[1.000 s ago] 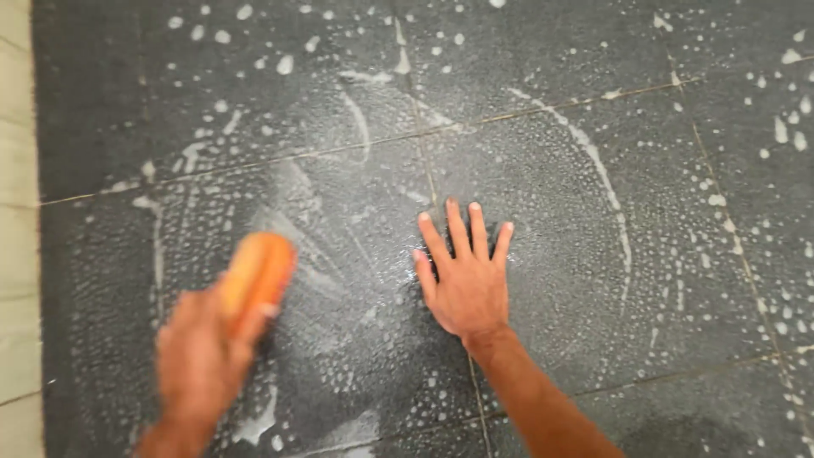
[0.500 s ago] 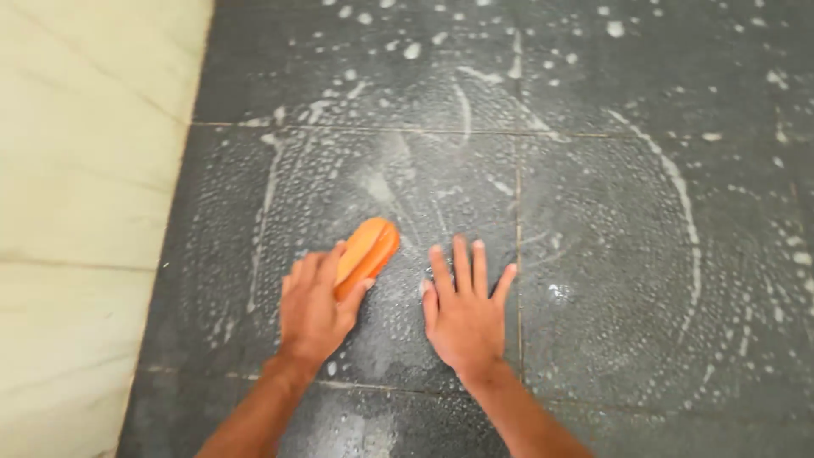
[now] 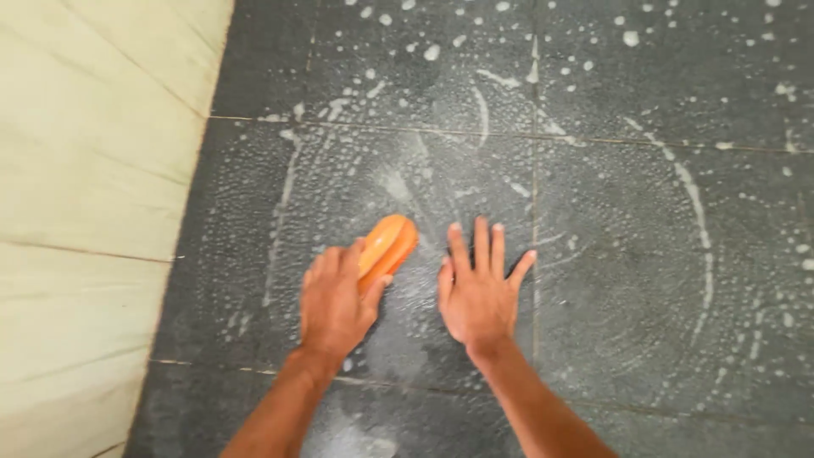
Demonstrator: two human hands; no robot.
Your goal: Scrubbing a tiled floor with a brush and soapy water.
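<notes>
My left hand (image 3: 337,301) grips an orange oval scrubbing brush (image 3: 389,242) and presses it onto a wet, soapy dark grey floor tile (image 3: 407,178). The brush sticks out past my fingers toward the upper right. My right hand (image 3: 480,293) lies flat on the tile just right of the brush, palm down with fingers spread, holding nothing. White foam streaks and bubbles curve around both hands.
A cream tiled wall (image 3: 93,195) rises along the left edge of the dark floor. Grout lines (image 3: 533,220) cross the floor beside my right hand. Soap suds (image 3: 695,203) arc across the tile to the right.
My left hand swung the brush in from the left until it sits close beside my right hand. The view shifted right and the cream wall came into sight.
</notes>
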